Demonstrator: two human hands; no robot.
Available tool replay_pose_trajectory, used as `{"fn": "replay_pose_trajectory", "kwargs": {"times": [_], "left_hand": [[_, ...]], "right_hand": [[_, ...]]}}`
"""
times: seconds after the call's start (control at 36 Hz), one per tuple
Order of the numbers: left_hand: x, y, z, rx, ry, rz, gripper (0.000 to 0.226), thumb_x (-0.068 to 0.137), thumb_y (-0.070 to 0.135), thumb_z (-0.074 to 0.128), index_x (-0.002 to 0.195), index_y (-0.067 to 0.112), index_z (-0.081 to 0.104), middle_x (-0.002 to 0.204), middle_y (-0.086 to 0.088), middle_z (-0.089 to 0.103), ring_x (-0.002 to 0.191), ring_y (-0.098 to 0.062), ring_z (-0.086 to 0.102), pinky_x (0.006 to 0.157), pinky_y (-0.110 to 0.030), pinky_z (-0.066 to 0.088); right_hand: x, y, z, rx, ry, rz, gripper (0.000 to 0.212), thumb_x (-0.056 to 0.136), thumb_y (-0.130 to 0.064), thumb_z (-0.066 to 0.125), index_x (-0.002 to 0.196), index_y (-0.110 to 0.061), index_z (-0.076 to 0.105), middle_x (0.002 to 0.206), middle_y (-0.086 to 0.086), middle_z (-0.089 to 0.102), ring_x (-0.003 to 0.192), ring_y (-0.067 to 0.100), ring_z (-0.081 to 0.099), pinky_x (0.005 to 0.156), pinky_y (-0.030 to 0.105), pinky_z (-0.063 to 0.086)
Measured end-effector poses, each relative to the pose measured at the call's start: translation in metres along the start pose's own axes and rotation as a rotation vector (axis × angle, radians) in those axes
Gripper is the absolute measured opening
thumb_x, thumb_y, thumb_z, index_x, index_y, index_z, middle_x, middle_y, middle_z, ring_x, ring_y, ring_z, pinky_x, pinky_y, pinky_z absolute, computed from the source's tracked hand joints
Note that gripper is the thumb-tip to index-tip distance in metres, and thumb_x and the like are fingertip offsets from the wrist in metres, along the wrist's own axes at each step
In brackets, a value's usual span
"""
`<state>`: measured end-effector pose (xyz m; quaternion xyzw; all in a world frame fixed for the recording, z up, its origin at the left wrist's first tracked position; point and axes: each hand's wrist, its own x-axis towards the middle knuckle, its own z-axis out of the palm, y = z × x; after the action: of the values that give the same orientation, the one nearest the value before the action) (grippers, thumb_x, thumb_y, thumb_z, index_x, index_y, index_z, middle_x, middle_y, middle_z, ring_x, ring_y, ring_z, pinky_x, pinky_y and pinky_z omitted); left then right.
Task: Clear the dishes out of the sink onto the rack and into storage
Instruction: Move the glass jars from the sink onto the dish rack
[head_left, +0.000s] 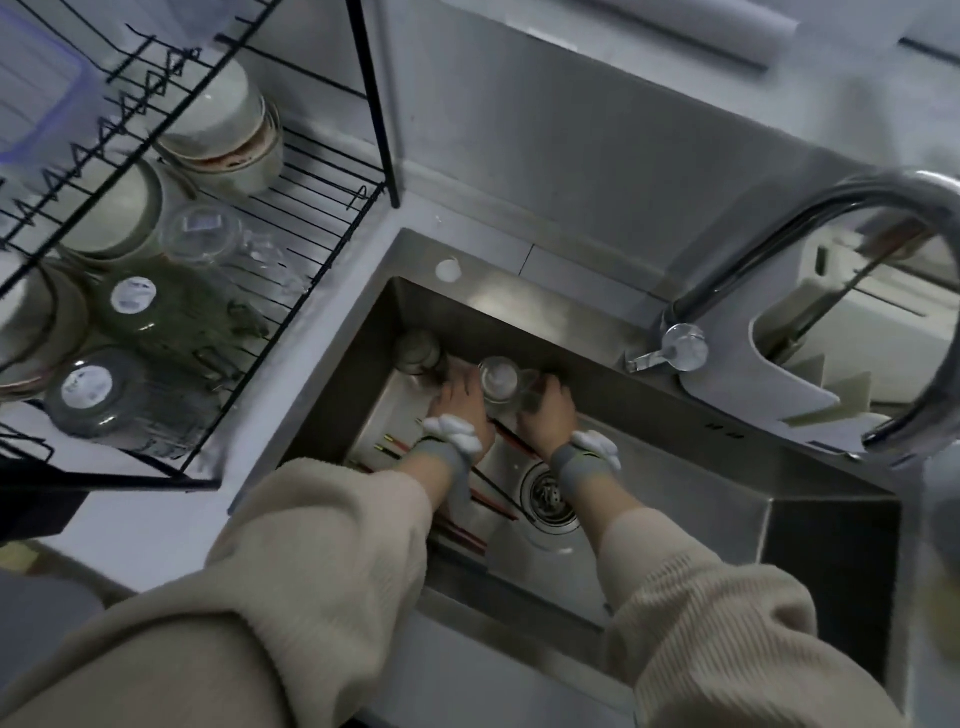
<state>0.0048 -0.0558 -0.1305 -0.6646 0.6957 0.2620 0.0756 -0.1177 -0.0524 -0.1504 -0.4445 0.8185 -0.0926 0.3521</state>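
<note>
Both my hands reach deep into the steel sink (675, 499). My left hand (462, 402) and my right hand (545, 410) close around a clear glass (500, 382) from either side, near the sink's far wall. A second, darker glass (418, 353) stands in the far left corner, just beyond my left fingers. Several red and black chopsticks (498, 499) lie on the sink floor under my wrists, beside the drain (551, 496). The black wire rack (311, 228) on the left holds bowls (228, 130) and upturned glasses (130, 306).
The curved chrome faucet (810, 228) arches over the sink's right side, with its lever (670, 351) at the back rim. A pale mat (779, 384) lies around the faucet base. White counter (171, 525) runs between rack and sink.
</note>
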Motion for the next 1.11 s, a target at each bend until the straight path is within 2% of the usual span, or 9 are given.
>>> {"fn": "replay_pose_trajectory", "kwargs": {"times": [0.14,0.22,0.36,0.44,0.53,0.64,0.83,0.94,1.11], "left_hand": [[0.021,0.018,0.006,-0.076,-0.012,-0.093,0.070,0.097,0.023,0.050,0.154,0.013,0.010,0.149,-0.014,0.034,0.135,-0.027,0.037,0.107,-0.033,0.028],[0.027,0.017,0.006,-0.068,-0.001,-0.106,0.064,0.097,0.021,0.049,0.152,0.017,0.017,0.147,-0.016,0.032,0.132,-0.031,0.038,0.104,-0.037,0.033],[0.034,0.013,0.005,0.005,-0.016,-0.104,0.052,0.098,0.016,0.046,0.145,0.012,0.025,0.142,-0.017,0.033,0.130,-0.030,0.040,0.101,-0.034,0.038],[0.032,0.006,0.004,-0.006,-0.040,-0.049,0.066,0.093,0.027,0.059,0.147,0.012,0.023,0.146,-0.017,0.030,0.131,-0.031,0.039,0.101,-0.034,0.039],[0.028,-0.006,-0.001,-0.039,-0.035,-0.014,0.083,0.079,0.037,0.074,0.143,0.012,0.027,0.141,-0.014,0.034,0.127,-0.031,0.041,0.096,-0.036,0.042],[0.019,-0.017,-0.017,-0.061,0.031,0.049,0.078,0.073,0.045,0.075,0.133,0.012,0.036,0.131,-0.010,0.040,0.122,-0.029,0.043,0.090,-0.037,0.042],[0.001,-0.029,-0.079,0.032,0.252,0.196,0.077,0.074,0.050,0.069,0.136,0.016,0.038,0.126,-0.006,0.042,0.116,-0.024,0.043,0.078,-0.032,0.041],[-0.009,-0.039,-0.123,0.006,0.416,0.253,0.074,0.076,0.053,0.066,0.136,0.016,0.043,0.127,-0.005,0.046,0.118,-0.023,0.043,0.088,-0.030,0.040],[-0.014,-0.050,-0.176,-0.050,0.584,0.292,0.082,0.080,0.044,0.069,0.147,0.011,0.035,0.138,-0.010,0.046,0.127,-0.026,0.042,0.103,-0.031,0.034]], "right_hand": [[0.005,0.005,0.003,0.069,0.002,-0.021,0.052,0.084,-0.018,0.061,0.133,-0.010,0.044,0.129,0.022,0.050,0.115,0.042,0.051,0.090,0.039,0.044],[0.006,0.008,0.006,0.085,-0.020,-0.047,0.048,0.084,-0.016,0.062,0.129,-0.006,0.047,0.126,0.020,0.056,0.115,0.039,0.054,0.089,0.036,0.045],[0.005,0.012,0.012,0.099,-0.006,-0.051,0.033,0.084,-0.015,0.065,0.113,-0.006,0.053,0.109,0.018,0.067,0.102,0.037,0.062,0.070,0.028,0.041],[0.002,0.009,0.010,0.099,0.018,-0.071,0.033,0.084,-0.013,0.064,0.114,-0.008,0.051,0.102,0.016,0.068,0.097,0.036,0.063,0.068,0.029,0.039],[-0.004,0.001,0.004,0.020,0.006,-0.172,0.039,0.089,-0.013,0.059,0.127,-0.012,0.051,0.110,0.015,0.068,0.102,0.034,0.063,0.079,0.034,0.047],[-0.011,-0.013,-0.008,-0.076,-0.018,-0.291,0.027,0.092,-0.009,0.051,0.119,-0.009,0.056,0.117,0.017,0.059,0.106,0.035,0.058,0.081,0.037,0.045],[-0.041,-0.062,-0.034,0.002,0.073,-0.397,0.017,0.091,-0.005,0.047,0.106,-0.008,0.055,0.103,0.013,0.066,0.091,0.033,0.060,0.067,0.031,0.036],[-0.058,-0.100,-0.049,0.117,0.159,-0.411,0.007,0.091,-0.006,0.046,0.092,-0.012,0.050,0.077,0.003,0.058,0.071,0.027,0.054,0.062,0.028,0.035],[-0.072,-0.156,-0.075,0.172,0.283,-0.506,0.009,0.094,-0.003,0.047,0.097,-0.004,0.056,0.090,0.017,0.068,0.083,0.034,0.062,0.068,0.039,0.047]]}}
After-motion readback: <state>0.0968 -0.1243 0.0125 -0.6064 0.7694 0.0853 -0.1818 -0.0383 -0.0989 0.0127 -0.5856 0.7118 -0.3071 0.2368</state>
